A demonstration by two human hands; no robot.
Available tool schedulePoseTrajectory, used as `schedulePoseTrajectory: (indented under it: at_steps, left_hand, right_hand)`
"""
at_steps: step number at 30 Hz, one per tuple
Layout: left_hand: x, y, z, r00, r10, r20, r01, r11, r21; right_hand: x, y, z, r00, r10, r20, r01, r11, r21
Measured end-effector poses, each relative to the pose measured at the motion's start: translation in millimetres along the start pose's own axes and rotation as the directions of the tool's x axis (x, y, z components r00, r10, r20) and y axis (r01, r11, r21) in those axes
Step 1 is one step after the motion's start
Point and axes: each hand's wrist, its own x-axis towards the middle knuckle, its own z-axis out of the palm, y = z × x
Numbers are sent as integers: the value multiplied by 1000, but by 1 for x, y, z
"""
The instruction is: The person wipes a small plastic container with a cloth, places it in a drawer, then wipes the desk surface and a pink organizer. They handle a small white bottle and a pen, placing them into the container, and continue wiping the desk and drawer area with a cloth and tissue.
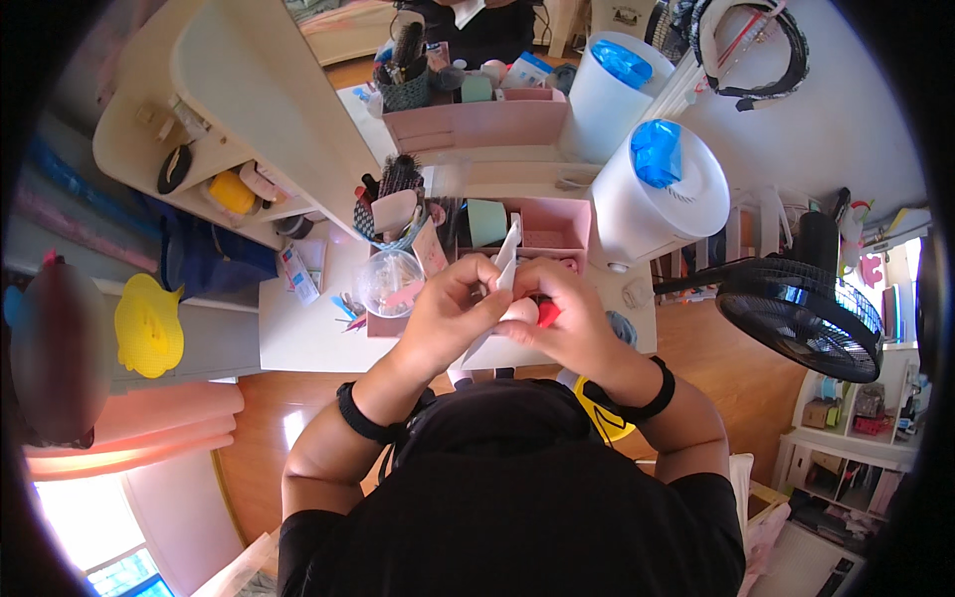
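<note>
My left hand [459,306] pinches a thin white sheet [509,257], perhaps a tissue or wipe, whose lower corner hangs past my wrist. My right hand [571,313] meets it from the other side and curls around a pale pink round object [520,312]. Something red [549,313] shows under the right fingers; its kind is hidden. Both hands are above the front of a pink organizer box [571,216] on a white table [306,343]. In that box lies a mint-green container [486,222]. Left of my hands sits a clear round tub [388,283] holding what look like cotton swabs.
A woven basket [406,235] holds brushes, behind the tub. The white cylinder [656,201] at the back right carries a blue packet [656,153]. A black fan [802,313] stands right of the table. A mirror [477,127] rises behind, and shelves [224,112] flank the left.
</note>
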Motion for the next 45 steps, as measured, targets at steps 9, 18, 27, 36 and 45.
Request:
schedulePoseTrajectory:
  at_steps: [9, 18, 27, 36, 45]
  left_hand:
    - [-11, -17, -12, 997, -57, 43, 58, 998, -26]
    - [-10, -27, -14, 998, -62, 12, 61, 998, 34]
    - [-7, -32, -14, 994, -107, 29, 109, 991, -74]
    - [-50, -61, -51, 932, -361, -32, 360, 914, 188]
    - [-48, -71, -40, 904, -423, 57, 393, 876, 278]
  right_hand:
    - [-15, 12, 18, 984, 175, 19, -175, 961, 212]
    - [-17, 21, 10, 856, 492, 160, -492, 680, 543]
    - [-20, 32, 13, 850, 501, 164, -471, 584, 660]
    - [-160, 124, -2, 799, 559, 219, -440, 793, -421]
    - [-183, 218, 30, 848, 483, 217, -291, 767, -571]
